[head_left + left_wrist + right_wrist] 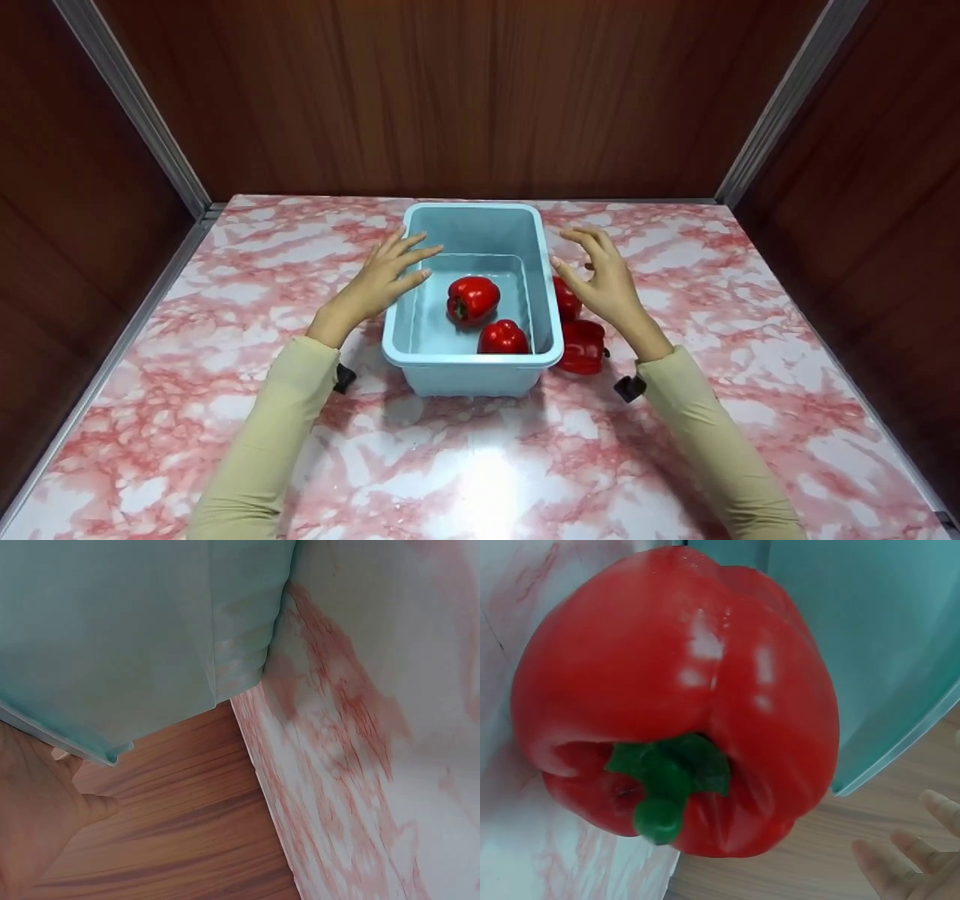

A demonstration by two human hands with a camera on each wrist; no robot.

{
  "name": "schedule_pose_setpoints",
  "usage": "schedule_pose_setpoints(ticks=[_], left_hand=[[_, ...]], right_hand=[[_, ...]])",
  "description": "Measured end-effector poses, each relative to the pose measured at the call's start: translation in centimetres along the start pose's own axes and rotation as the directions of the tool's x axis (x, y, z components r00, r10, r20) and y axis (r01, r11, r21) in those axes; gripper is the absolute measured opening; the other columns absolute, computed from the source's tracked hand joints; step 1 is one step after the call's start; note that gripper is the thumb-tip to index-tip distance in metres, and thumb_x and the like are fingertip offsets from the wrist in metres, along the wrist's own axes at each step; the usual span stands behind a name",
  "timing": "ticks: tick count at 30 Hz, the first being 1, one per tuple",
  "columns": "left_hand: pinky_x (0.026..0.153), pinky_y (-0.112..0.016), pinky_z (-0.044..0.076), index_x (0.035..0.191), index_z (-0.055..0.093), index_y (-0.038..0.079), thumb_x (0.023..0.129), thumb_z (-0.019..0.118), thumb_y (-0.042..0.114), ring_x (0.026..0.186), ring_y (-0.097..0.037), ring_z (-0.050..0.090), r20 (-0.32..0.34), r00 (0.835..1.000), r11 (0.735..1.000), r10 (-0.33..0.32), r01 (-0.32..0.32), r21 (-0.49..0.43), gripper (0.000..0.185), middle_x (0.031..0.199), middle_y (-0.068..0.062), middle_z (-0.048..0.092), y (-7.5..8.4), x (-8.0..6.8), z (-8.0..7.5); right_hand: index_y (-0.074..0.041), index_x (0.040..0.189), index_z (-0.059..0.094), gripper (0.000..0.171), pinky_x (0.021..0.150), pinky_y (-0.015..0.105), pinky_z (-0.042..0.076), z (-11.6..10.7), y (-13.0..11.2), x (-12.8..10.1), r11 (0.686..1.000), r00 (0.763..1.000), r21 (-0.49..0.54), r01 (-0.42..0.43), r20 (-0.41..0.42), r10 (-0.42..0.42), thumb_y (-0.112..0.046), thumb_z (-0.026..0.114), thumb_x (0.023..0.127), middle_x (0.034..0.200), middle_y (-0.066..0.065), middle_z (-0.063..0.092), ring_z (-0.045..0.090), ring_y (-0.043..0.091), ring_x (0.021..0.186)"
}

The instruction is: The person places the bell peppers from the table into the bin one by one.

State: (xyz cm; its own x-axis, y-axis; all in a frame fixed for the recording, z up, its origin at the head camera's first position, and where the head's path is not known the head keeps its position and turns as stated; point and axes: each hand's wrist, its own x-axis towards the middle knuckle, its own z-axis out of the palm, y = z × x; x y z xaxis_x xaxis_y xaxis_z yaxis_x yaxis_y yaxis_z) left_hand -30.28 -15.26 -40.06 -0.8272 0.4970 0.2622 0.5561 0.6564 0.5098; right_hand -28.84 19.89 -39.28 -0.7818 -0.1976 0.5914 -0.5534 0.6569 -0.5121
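A light blue plastic bin stands mid-table with two red bell peppers inside: one near the middle, its green stem end toward me, the other by the near wall. Over the bin's left rim my left hand spreads its fingers and holds nothing. My right hand, also holding nothing, hovers along the right rim with fingers parted and slightly bent. Below it, two more red bell peppers lie outside the bin's right wall, one partly hidden and one nearer me. A pepper fills much of the right wrist view.
Red-and-white marbled tabletop surrounds the bin. Dark wood-look panels rise at the back and both sides, joined by grey metal corner posts. Small black wrist cameras sit under both sleeves.
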Motion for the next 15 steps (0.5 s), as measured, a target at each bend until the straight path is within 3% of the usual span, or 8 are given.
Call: schedule_pose_setpoints(ticks=[15], left_hand=[[0.107,-0.063,-0.002,0.138,0.043,0.033,0.094,0.044,0.047,0.143,-0.027,0.001,-0.007,1.0,1.0,0.012,-0.012,-0.009,0.046,0.152,-0.005,0.027,-0.09,-0.01,0.03]], right_hand=[[-0.022,0.13,0.053,0.05,0.076,0.044,0.051,-0.14,0.3,-0.33,0.999,0.999,-0.027,-0.039,0.008,0.039,-0.034,0.067,0.084,0.125,0.007,0.051,0.051,0.022,0.111]])
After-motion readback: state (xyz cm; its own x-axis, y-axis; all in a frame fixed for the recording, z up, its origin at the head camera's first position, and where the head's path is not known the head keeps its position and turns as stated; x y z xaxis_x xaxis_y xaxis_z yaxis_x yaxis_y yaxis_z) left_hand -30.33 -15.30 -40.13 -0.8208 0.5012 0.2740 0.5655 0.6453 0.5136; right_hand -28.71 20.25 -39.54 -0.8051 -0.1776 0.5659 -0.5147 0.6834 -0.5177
